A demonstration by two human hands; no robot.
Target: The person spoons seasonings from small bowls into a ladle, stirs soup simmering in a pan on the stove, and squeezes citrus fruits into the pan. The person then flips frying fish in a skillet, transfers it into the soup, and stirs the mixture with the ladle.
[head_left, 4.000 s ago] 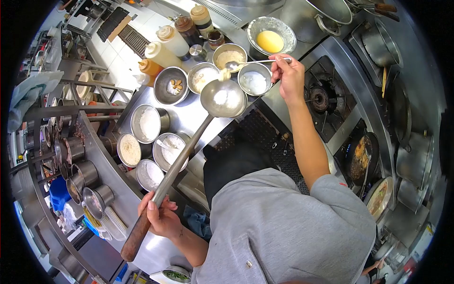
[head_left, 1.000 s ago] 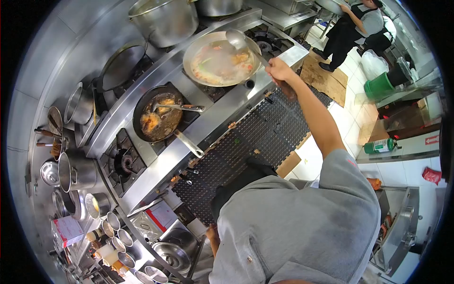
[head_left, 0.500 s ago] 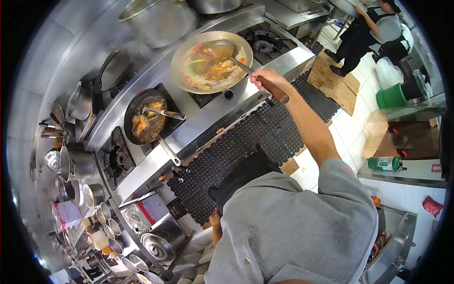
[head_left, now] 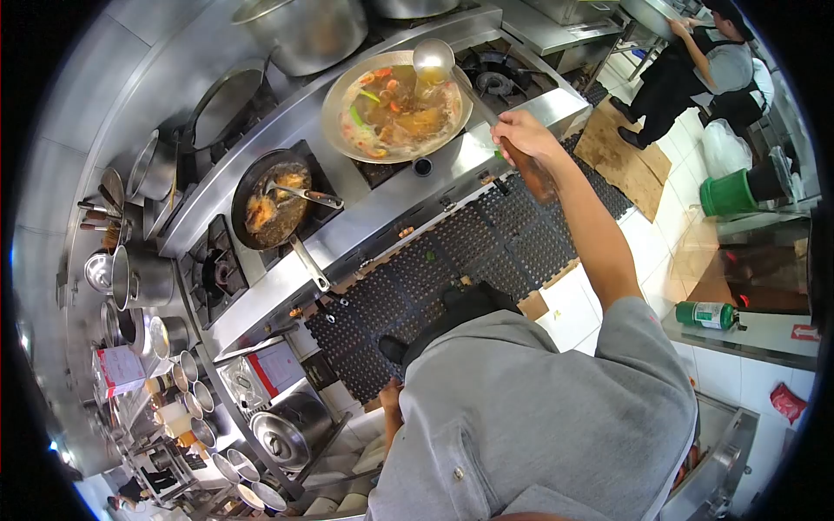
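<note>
My right hand [head_left: 521, 135] grips the ladle [head_left: 469, 82] by its wooden handle. The ladle's bowl is raised at the far right edge of a wide wok [head_left: 334, 113], and liquid runs from it into the broth. Red and green pieces and a browned chunk lie in that broth [head_left: 391, 108]. Nearer stands a dark frying pan [head_left: 239, 195] with browned pieces in oil and a metal utensil [head_left: 304, 194] resting across it. My left hand [head_left: 391, 395] hangs low beside my body, its fingers curled and partly hidden; whether it holds anything is unclear.
Large pots [head_left: 304, 39] stand behind the wok. A burner [head_left: 217, 271] is left of the frying pan, another [head_left: 495, 80] right of the wok. At lower left are small metal bowls [head_left: 204, 431] and a lidded pot [head_left: 280, 438]. Two people [head_left: 686, 74] stand at upper right.
Since the bowls and bottles four seconds ago, my view has turned to the stove. The ladle was dipped in the broth half a second ago; now it is lifted, pouring. My left hand no longer holds it.
</note>
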